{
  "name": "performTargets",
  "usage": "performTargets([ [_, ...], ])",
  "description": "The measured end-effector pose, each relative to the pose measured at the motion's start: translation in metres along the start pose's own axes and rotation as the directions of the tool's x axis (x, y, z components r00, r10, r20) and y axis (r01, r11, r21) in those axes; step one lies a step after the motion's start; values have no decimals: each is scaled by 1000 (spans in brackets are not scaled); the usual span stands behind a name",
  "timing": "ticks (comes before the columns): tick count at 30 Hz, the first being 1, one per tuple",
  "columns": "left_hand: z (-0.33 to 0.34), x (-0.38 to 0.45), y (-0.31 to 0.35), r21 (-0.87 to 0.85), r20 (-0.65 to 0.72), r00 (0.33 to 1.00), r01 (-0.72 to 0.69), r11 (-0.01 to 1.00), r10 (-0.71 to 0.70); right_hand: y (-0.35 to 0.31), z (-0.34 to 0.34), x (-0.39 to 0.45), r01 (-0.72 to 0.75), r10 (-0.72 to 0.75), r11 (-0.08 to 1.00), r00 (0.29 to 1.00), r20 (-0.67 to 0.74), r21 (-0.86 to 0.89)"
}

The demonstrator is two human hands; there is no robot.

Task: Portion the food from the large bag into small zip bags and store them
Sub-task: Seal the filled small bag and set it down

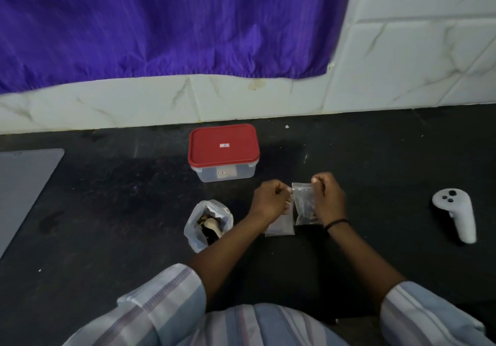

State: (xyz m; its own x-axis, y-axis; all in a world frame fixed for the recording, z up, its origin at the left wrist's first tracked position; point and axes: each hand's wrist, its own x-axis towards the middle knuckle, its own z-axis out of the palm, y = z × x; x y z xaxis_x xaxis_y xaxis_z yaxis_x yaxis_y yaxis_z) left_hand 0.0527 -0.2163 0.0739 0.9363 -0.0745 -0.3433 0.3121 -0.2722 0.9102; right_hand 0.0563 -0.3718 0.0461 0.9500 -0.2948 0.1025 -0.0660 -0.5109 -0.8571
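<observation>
A small clear zip bag (304, 203) with dark food at its bottom hangs upright between my two hands above the black counter. My left hand (271, 200) pinches its top left corner, and my right hand (328, 198) pinches its top right corner. More small zip bags (280, 226) lie flat on the counter beneath my left hand. The large white plastic bag (208, 225) stands open to the left of my left wrist, with dark food and a pale spoon (213, 225) inside.
A clear plastic box with a red lid (223, 149) stands shut behind the hands, near the tiled wall. A white handheld controller (456, 214) lies at the right. A grey mat (24, 184) covers the counter's left edge. A purple curtain hangs above.
</observation>
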Motion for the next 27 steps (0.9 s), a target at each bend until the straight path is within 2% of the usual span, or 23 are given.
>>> performTargets([
  [2,4,8,-3,101,-16,1000,-5,995,7,16,-3,13,-50,51,996,999,8,-79],
  [4,3,12,-7,275,-25,999,-40,961,49,28,-6,23,-70,78,975,997,27,-213],
  [7,-1,12,-16,519,-12,994,-90,850,112,41,-4,28,-41,78,864,996,52,-501],
  [10,-3,13,-26,638,-27,982,-127,759,186,48,3,29,-8,21,783,1000,13,-622],
  [15,-3,17,-34,736,3,987,-111,668,160,46,4,33,30,-84,713,996,-42,-701],
  [17,-3,18,-35,749,8,987,-114,653,163,36,6,28,125,-194,718,981,-25,-684],
  [21,-4,20,-38,751,5,983,-126,648,185,16,20,-1,392,-389,656,908,156,-644],
  [23,-6,21,-37,752,-10,975,-139,644,222,15,29,-11,437,-377,671,897,232,-598],
  [27,-10,22,-36,776,-14,956,-174,606,293,21,37,-21,387,-257,763,916,307,-517],
])
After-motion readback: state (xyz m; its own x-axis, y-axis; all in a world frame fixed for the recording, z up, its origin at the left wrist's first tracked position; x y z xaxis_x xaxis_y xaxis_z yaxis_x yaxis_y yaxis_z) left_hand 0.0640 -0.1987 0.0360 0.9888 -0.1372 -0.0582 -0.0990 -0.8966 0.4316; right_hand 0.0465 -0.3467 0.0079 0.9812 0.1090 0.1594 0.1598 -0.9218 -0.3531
